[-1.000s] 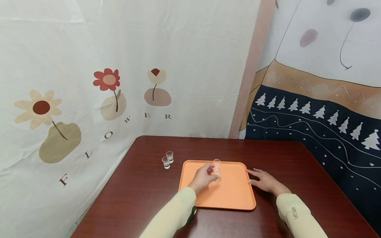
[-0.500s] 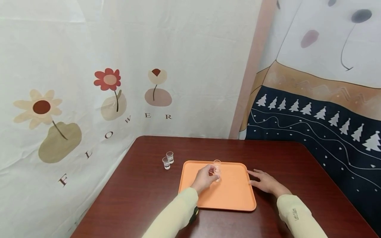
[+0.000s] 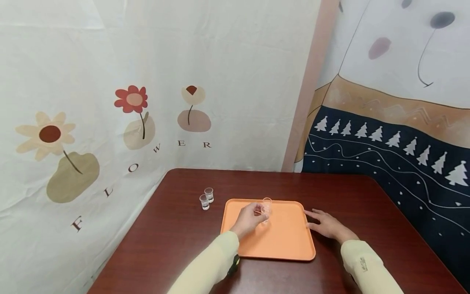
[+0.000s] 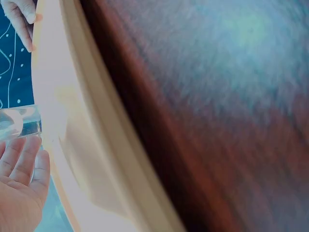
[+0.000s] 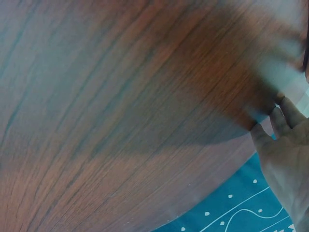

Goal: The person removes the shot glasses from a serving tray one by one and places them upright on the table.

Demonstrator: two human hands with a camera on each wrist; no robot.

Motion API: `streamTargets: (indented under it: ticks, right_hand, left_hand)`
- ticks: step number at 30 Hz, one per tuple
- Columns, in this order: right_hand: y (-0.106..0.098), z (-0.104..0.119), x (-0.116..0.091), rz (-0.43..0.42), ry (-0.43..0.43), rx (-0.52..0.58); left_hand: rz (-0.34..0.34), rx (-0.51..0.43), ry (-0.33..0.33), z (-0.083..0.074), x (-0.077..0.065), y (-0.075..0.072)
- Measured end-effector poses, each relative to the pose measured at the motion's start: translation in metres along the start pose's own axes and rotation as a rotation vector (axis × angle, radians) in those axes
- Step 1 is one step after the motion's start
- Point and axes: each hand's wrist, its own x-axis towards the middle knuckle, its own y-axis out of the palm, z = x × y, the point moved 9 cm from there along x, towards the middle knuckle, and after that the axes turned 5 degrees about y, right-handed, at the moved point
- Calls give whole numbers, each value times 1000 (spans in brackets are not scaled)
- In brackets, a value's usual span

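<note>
My left hand (image 3: 247, 222) is over the orange tray (image 3: 280, 245), with thumb and fingers pinching a small clear shot glass (image 3: 265, 217). Just behind that one, another clear shot glass (image 3: 267, 202) stands on the tray, their outlines overlapping. In the left wrist view, clear glass (image 4: 19, 122) shows beside my fingertips; the thumb's contact is out of sight there. My right hand (image 3: 328, 225) rests at the tray's right edge, its fingers extended and touching the rim. In the right wrist view, the right hand (image 5: 285, 150) appears at the right side, partly cut off.
Two more shot glasses, a nearer one (image 3: 204, 202) and a farther one (image 3: 209, 194), stand close together on the dark red-brown table (image 3: 176, 228), left of the tray. A printed cloth with flowers (image 3: 238, 81) hangs behind the table, and a tree-patterned cloth (image 3: 385, 151) is at the right.
My left hand has shifted slightly left, and the nearer shot glass with it. The right hand and the tray have stayed in place.
</note>
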Motion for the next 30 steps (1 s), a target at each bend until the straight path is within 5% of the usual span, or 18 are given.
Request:
streamTargets:
  ticks: [19, 30]
  right_hand:
    - [0, 0, 2, -6, 12, 2]
    - [0, 0, 1, -6, 11, 3]
  left_hand:
    - [-145, 13, 39, -2, 5, -69]
    - [-222, 4, 5, 16, -15, -118]
